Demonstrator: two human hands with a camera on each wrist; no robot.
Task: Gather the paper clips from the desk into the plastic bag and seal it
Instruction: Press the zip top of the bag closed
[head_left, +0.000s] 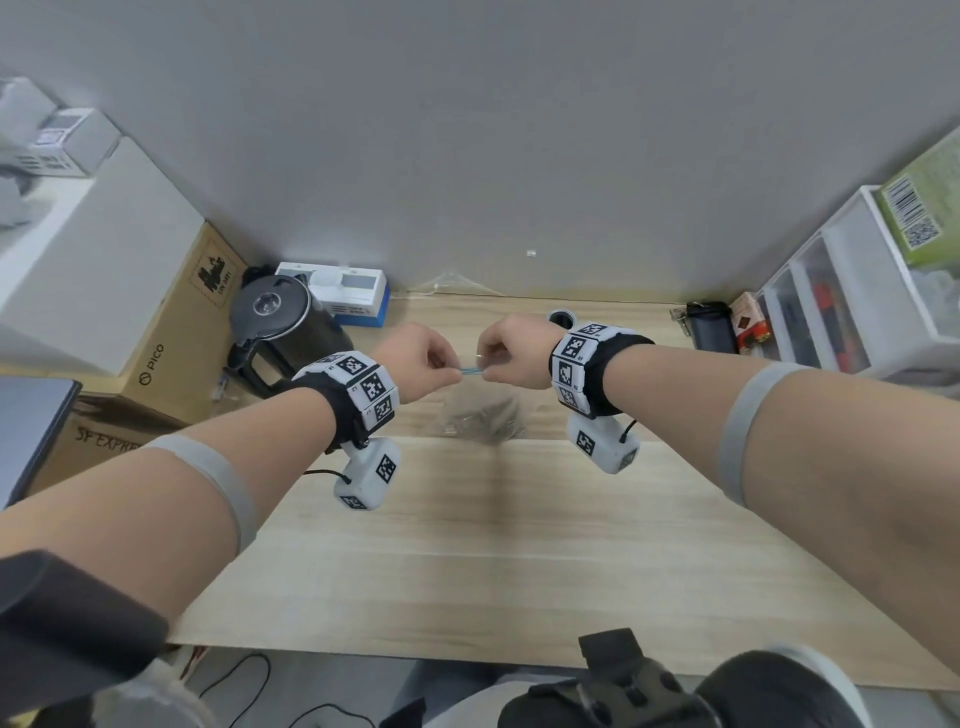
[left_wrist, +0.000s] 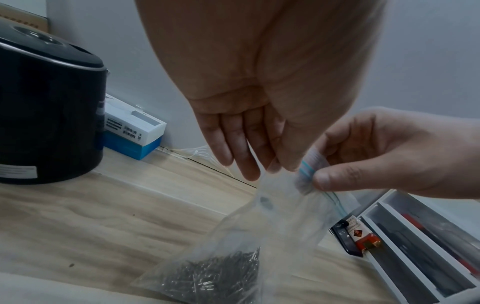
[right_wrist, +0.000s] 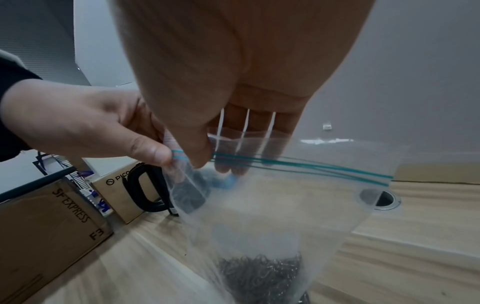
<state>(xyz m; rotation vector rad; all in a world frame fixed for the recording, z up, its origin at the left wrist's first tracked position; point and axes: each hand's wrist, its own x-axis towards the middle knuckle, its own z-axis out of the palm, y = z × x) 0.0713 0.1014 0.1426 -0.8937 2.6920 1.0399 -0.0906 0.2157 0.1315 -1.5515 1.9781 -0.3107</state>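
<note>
A clear plastic bag (head_left: 480, 410) (left_wrist: 259, 236) (right_wrist: 272, 216) with a blue-green zip strip (right_wrist: 311, 166) hangs above the wooden desk (head_left: 467, 545). A heap of metal paper clips (left_wrist: 215, 273) (right_wrist: 259, 273) lies at its bottom. My left hand (head_left: 421, 358) (left_wrist: 272, 164) pinches the bag's top edge at the zip strip (head_left: 470, 370). My right hand (head_left: 511, 353) (right_wrist: 202, 162) pinches the same strip right beside it, thumb in front and fingers behind the plastic. The two hands almost touch.
A black kettle (head_left: 283, 332) (left_wrist: 46, 115) and a white-and-blue box (head_left: 345, 293) stand at the back left, with cardboard boxes (head_left: 171, 332) beyond. White drawer units (head_left: 852, 291) and a small black item (head_left: 709, 327) stand at the back right. A round cable hole (right_wrist: 380, 199) sits in the desk behind the bag.
</note>
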